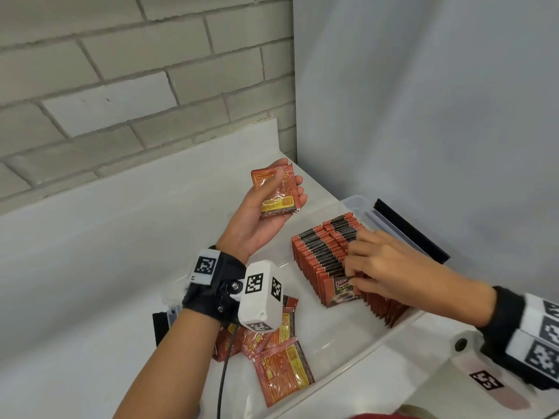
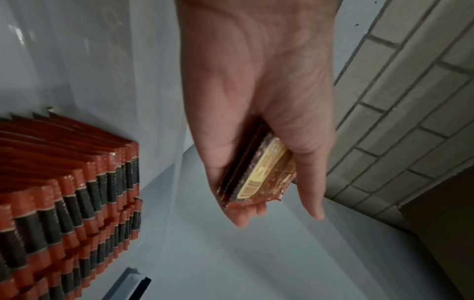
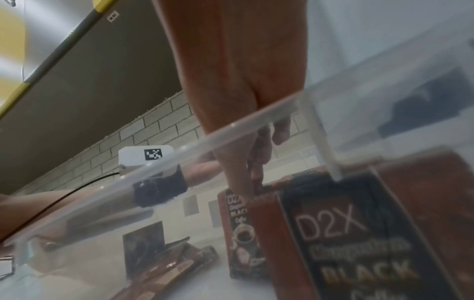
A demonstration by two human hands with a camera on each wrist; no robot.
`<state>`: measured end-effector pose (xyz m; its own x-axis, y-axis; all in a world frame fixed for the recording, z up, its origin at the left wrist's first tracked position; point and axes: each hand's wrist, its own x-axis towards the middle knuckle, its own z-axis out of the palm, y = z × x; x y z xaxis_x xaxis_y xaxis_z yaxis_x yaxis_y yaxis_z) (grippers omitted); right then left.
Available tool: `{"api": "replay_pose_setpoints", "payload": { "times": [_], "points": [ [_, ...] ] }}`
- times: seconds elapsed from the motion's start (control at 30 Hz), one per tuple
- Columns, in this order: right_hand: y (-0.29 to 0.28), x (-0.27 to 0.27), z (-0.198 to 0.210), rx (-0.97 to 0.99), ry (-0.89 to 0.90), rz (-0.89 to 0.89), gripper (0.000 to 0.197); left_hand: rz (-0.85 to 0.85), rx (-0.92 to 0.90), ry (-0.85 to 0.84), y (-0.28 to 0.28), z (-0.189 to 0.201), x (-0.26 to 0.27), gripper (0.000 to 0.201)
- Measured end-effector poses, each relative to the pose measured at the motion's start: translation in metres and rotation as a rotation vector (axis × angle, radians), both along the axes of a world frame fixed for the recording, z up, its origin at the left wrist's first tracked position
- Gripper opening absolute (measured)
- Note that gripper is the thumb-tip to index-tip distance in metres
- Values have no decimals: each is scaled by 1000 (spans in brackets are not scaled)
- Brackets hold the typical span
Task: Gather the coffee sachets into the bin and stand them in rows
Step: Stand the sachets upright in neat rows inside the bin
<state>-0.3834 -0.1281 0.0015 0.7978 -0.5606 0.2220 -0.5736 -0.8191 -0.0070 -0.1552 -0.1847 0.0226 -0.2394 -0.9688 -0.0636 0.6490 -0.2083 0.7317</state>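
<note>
White counter: left hand palm-up cradling sachets, right hand fingers parting standing rows.

In your left hand you hold a small stack of sachets, red-orange with yellow label panels, backs up, lying flat across the palm above the bin. The bin is clear plastic with a pale rim and sits on the white counter. Inside it, at the far right end, two rows of standing sachets are packed upright side by side, their red and black top edges showing; the nearest one shows its dark front printed "D2X". Loose sachets lie flat and overlapping, mostly backs up, at the bin's near left end.
</note>
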Motion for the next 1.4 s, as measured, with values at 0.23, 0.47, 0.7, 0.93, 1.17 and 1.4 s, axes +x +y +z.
{"api": "replay_pose_setpoints", "payload": {
  "times": [0.23, 0.47, 0.7, 0.93, 1.17, 1.4],
  "points": [
    [0, -1, -12, -112, 51, -35, 28, -3, -9, -2, -2, -2, 0, 22],
    [1, 3, -9, -121, 58, -41, 19, 1, -13, -12, -3, -3, -1, 20],
    [3, 6, -2, -113, 59, -21, 34, 12, 0, -6, -3, 0, -2, 26],
    [2, 3, -1, 23, 114, -90, 21, 2, 27, 41, -6, -4, -1, 34],
    [2, 6, 12, 404, -349, -260, 22, -70, -38, 9, -3, -4, -4, 31],
    [-17, 22, 28, 624, -751, -420, 18, -153, -123, -109, 0, -6, -9, 36]
  ]
}}
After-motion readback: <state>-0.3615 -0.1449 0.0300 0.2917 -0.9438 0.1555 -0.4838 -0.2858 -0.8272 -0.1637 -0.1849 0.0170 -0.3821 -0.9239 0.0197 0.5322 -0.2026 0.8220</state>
